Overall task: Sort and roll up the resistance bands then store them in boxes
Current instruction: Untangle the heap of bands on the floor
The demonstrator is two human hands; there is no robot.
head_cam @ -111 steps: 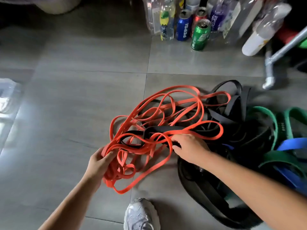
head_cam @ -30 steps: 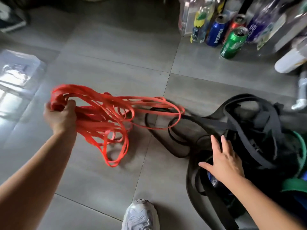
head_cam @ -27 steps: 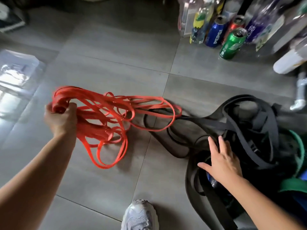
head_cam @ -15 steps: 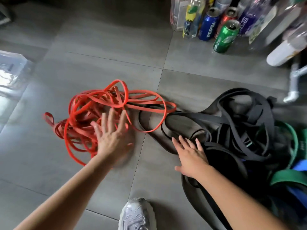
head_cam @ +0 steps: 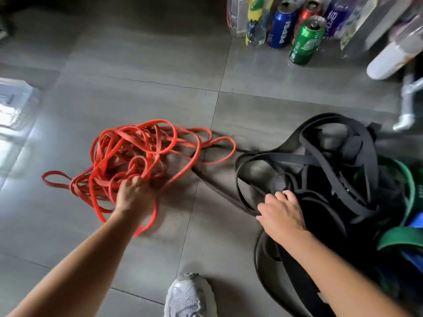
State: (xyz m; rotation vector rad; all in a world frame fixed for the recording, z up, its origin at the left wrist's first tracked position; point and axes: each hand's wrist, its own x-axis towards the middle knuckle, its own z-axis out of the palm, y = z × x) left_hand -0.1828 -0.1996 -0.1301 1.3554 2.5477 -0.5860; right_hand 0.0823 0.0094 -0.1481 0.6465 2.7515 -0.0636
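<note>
Found tangled on the grey floor (head_cam: 137, 65), left of centre: orange bands (head_cam: 137, 152), with loose loops spread toward the dark heap. Gripped at the near edge by the left hand (head_cam: 135, 199), fingers curled into the strands.

Heaped at right, one strap crossing under the last orange loop: black bands (head_cam: 320, 161), with green bands (head_cam: 409, 191) and a blue band (head_cam: 416, 221) mixed in at the far right. Covered from above by the right hand (head_cam: 282, 213), fingers (head_cam: 290, 195) bent over the black straps; could not tell whether gripped or merely rested upon.

Noted beyond: drink cans and bottles (head_cam: 304, 42), upright. Clear plastic box (head_cam: 16, 104) at left edge. Grey shoe (head_cam: 190, 296) at bottom.
</note>
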